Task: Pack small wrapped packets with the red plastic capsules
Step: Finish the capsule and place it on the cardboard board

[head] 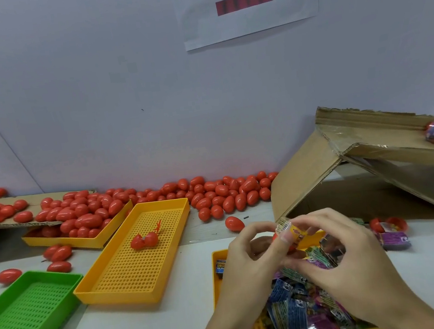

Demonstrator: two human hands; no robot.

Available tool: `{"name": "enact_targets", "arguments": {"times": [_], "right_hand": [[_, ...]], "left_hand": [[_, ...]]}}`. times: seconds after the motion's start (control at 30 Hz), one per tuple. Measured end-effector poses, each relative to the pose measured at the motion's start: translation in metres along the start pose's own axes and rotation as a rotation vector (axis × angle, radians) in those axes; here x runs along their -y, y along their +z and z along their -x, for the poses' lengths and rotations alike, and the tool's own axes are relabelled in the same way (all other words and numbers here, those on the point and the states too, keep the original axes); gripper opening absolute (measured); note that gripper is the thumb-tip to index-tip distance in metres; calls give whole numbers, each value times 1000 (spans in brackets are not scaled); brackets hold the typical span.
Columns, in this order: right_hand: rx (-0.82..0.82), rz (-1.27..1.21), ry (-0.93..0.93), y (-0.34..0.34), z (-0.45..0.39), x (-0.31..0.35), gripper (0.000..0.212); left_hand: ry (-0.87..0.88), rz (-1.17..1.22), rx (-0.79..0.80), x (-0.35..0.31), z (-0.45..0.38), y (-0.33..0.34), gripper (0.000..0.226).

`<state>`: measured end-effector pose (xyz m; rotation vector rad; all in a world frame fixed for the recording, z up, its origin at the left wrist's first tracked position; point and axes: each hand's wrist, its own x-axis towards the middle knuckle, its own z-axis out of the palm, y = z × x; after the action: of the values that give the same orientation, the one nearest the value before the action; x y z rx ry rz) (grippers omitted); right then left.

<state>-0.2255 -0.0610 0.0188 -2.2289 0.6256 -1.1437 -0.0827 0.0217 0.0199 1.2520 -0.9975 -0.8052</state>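
Both hands meet above a yellow tray (218, 255) that holds several small wrapped packets (289, 306). My left hand (250, 256) and my right hand (340, 253) together pinch a small yellow packet (292, 230) at their fingertips. A bit of red capsule (275, 237) shows behind my left thumb, mostly hidden. Many closed red capsules (222, 194) lie along the wall. An opened red capsule (144, 240) lies in the middle yellow tray (132, 283).
A green tray (18, 323) stands at the near left. Another yellow tray (82, 242) at the back left holds red capsules under a cardboard flap. A cardboard box (348, 163) lies tipped at the right. Loose packets and an opened capsule (390, 230) lie beside it.
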Motion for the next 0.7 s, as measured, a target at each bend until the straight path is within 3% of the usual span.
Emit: {"name": "enact_targets", "arguments": {"times": [0.2, 0.7], "right_hand": [[-54, 133, -90, 4, 2, -1, 52], [-55, -29, -86, -3, -1, 2, 42]], "left_hand": [[1, 36, 3, 3, 2, 7, 17], [-15, 53, 75, 0, 2, 6, 33]]}}
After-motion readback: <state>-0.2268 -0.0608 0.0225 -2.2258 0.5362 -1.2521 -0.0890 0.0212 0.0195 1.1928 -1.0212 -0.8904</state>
